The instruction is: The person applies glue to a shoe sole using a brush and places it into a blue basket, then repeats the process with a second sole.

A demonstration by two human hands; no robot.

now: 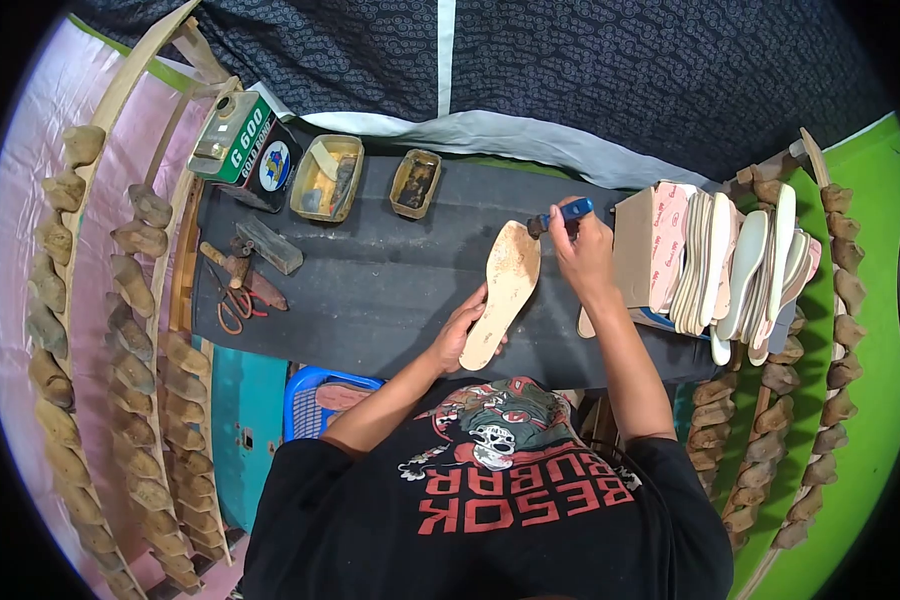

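A tan insole is tilted upright over the dark table, its wide end up and stained brown near the top. My left hand holds its lower, narrow end, thumb on the front face and fingertips showing at the right edge. My right hand is closed round the blue handle of a brush. The brush's dark tip is at the upper right edge of the insole; whether it touches is hard to tell. A small tan piece lies by my right wrist.
Stacked insoles stand by a cardboard box at right. Two trays and a glue can sit at the back left. Pincers, a hammer and a grey block lie left. A blue basket is below; racks of shoe lasts flank both sides.
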